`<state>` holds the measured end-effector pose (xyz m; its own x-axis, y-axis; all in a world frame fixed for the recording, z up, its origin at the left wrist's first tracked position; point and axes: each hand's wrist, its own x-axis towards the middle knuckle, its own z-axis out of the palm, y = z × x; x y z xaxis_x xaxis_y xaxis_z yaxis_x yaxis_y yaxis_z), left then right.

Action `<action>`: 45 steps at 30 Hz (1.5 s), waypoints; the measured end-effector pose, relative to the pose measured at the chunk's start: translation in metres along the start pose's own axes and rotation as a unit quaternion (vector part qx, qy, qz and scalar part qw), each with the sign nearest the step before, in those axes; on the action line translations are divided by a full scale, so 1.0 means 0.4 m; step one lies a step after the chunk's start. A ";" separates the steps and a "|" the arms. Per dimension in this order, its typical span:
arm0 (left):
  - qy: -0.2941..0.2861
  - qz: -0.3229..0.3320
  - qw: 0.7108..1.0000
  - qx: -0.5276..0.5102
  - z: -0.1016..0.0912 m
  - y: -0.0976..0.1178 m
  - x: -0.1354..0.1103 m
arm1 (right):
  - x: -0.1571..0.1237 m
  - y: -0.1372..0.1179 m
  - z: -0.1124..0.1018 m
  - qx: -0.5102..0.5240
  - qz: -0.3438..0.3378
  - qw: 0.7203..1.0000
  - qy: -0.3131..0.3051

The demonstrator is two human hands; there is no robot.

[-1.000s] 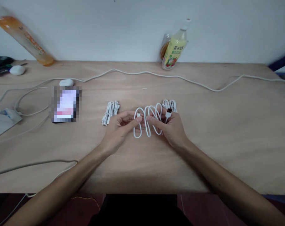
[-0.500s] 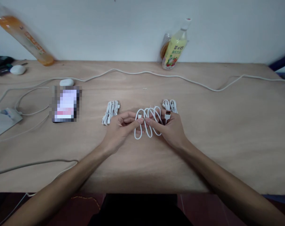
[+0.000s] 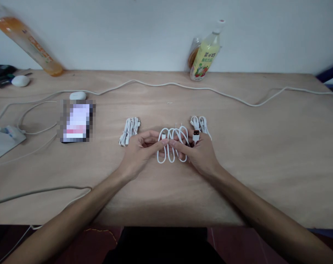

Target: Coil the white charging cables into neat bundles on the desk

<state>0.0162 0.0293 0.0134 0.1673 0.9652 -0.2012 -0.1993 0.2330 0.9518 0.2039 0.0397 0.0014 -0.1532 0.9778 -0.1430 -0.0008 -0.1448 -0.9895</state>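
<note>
A white USB cable, looped into several coils, is held between my two hands above the table. My left hand pinches its left loops between thumb and fingers, close to a small plug. My right hand grips the coils from the other side, its thumb tip almost meeting the left one. The cable's USB-A plug sticks up beside my right index finger. Behind my left hand lies a tied bundle of white cables. Another white cable bundle lies just beyond my right hand and is partly hidden by it.
A phone lies to the left, a white earbud case behind it. A long white cord crosses the back of the wooden table. An orange drink bottle and a yellow drink bottle lean by the wall.
The right-hand loops of the coiled cable have shifted slightly and lie closer together. My right hand has moved a touch to the right; my left hand stays in place.
</note>
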 end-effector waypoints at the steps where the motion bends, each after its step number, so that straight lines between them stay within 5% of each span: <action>1: -0.001 -0.002 1.000 -0.001 0.000 0.001 -0.001 | 0.000 0.000 0.000 0.005 0.002 1.000 0.000; 24: 0.032 -0.001 0.999 -0.013 -0.002 -0.005 -0.003 | -0.001 -0.008 0.004 0.016 -0.011 0.999 -0.028; 45: 0.044 -0.023 0.998 -0.034 -0.008 -0.001 0.002 | 0.006 -0.015 -0.003 0.002 0.006 0.999 0.053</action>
<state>0.0134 0.0304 0.0122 0.0920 0.9595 -0.2662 -0.2584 0.2811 0.9242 0.2046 0.0432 0.0069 -0.0469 0.9867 -0.1558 -0.0044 -0.1562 -0.9877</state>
